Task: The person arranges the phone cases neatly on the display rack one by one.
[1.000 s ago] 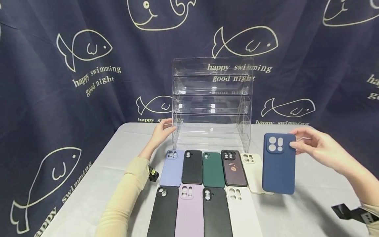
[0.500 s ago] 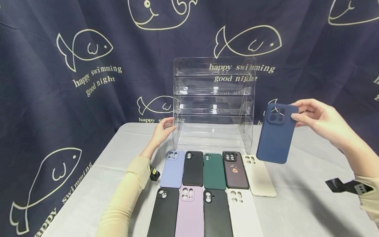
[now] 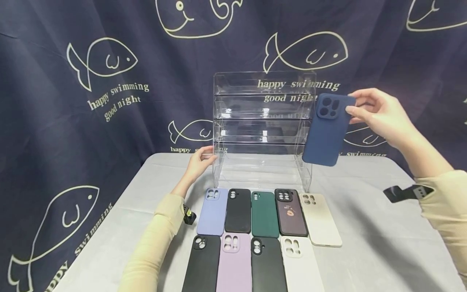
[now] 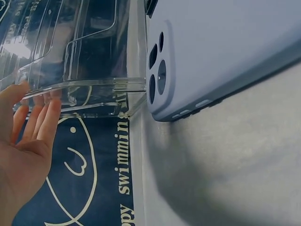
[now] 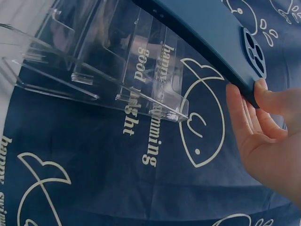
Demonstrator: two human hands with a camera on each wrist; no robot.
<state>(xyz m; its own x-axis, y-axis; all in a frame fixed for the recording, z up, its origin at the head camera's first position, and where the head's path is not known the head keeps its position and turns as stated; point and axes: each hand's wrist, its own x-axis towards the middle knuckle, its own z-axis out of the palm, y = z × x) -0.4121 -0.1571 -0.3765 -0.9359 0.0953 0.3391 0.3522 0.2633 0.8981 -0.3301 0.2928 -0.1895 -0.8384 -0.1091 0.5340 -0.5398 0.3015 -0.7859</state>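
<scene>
My right hand [image 3: 381, 115] pinches the upper right edge of a dark blue phone case [image 3: 324, 140], thumb in front. The case hangs tilted beside the right side of a clear acrylic tiered display rack [image 3: 262, 148], overlapping its edge in the head view. In the right wrist view, the blue case [image 5: 207, 35] crosses above the rack's clear side panel. My left hand [image 3: 198, 164] rests against the rack's left side. Seen from the left wrist, that hand [image 4: 30, 141] touches the clear panel with nearly straight fingers, and the thumb lies near its edge.
Phone cases lie in two rows before the rack: light blue [image 3: 212, 213], black [image 3: 238, 213], green [image 3: 265, 215], dark patterned [image 3: 292, 215] and cream [image 3: 322, 223] behind; black [image 3: 202, 265], lilac [image 3: 234, 269], black [image 3: 268, 267] and white [image 3: 303, 269] in front. A patterned curtain [image 3: 164, 93] hangs behind.
My right hand has raised the blue phone case from above the table's right side, up and then leftward toward the rack. My left hand has stayed at the rack's left side.
</scene>
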